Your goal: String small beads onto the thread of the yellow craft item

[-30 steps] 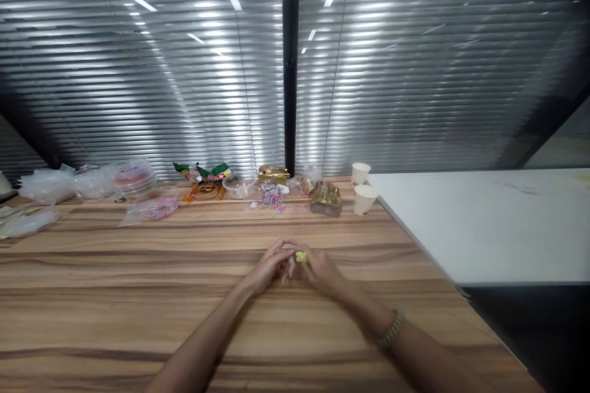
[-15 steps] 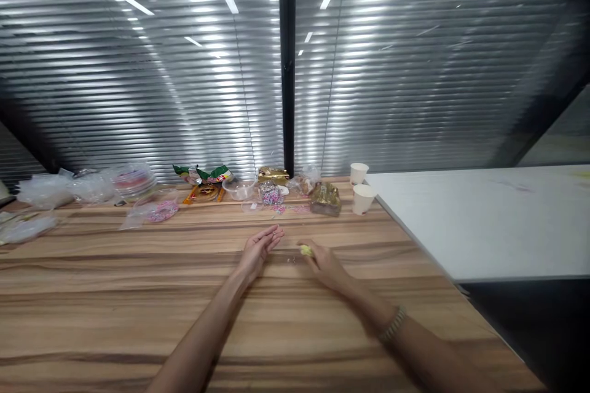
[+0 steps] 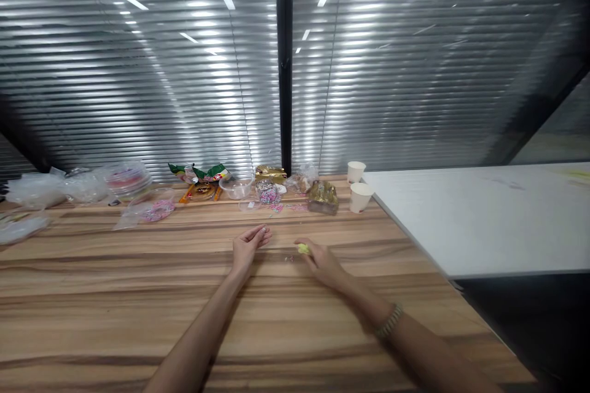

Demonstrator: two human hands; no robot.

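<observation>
Grip of the right hand was clasped around a small, lumpy, pale-yellow piece over the brown wood-grained desk. The left hand lay apart, fingers drawn together; whether its grip held anything could not be told. Tiny bits lay between.

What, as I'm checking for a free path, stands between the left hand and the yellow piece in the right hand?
Nothing tall is visible between the left hand and the yellow piece in the right hand. Only some tiny bits lie on the table in the gap, slightly toward the wearer.
</observation>
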